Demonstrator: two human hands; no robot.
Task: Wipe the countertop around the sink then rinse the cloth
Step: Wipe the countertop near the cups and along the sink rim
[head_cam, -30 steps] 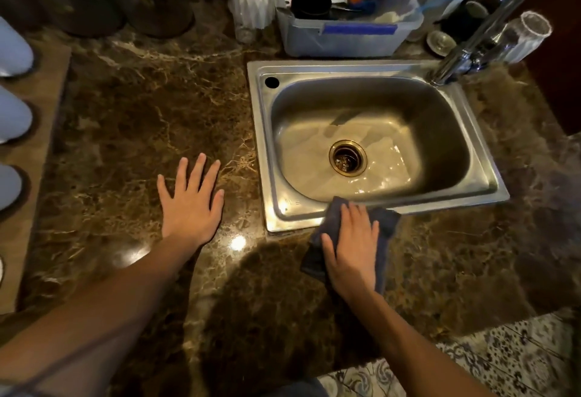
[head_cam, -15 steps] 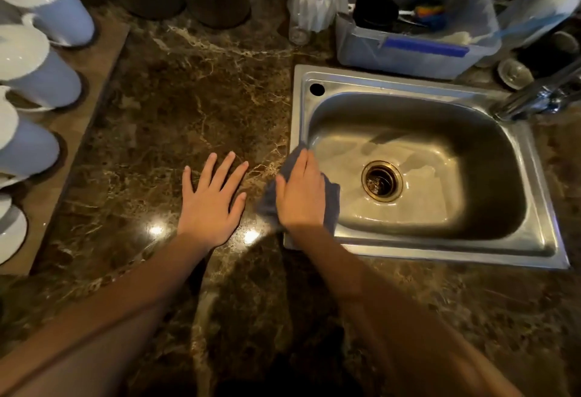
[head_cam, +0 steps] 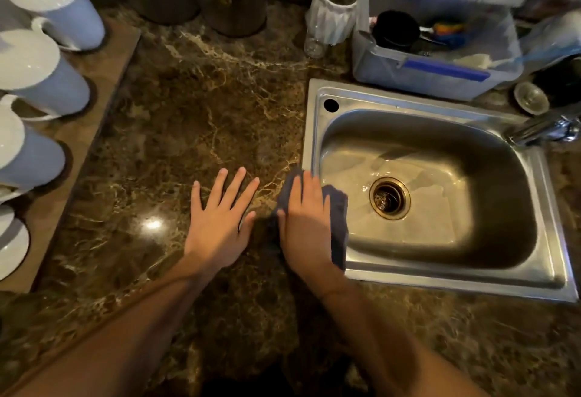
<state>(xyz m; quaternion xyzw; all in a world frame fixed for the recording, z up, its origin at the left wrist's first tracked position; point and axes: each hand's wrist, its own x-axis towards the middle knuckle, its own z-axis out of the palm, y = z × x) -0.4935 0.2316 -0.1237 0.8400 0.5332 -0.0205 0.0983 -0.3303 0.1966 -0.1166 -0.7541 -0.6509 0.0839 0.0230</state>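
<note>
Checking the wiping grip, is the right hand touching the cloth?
Touching. The head view shows the right hand pressed flat on the dark cloth, which spreads out from under its fingers over the sink rim.

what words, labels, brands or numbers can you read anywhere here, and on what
None: no text can be read in this view.
The plastic bin carries a plain blue strip with no lettering visible.
The white mugs, the ribbed white jar and the sink show no markings.
The items inside the bin are too blurred to tell.
</note>
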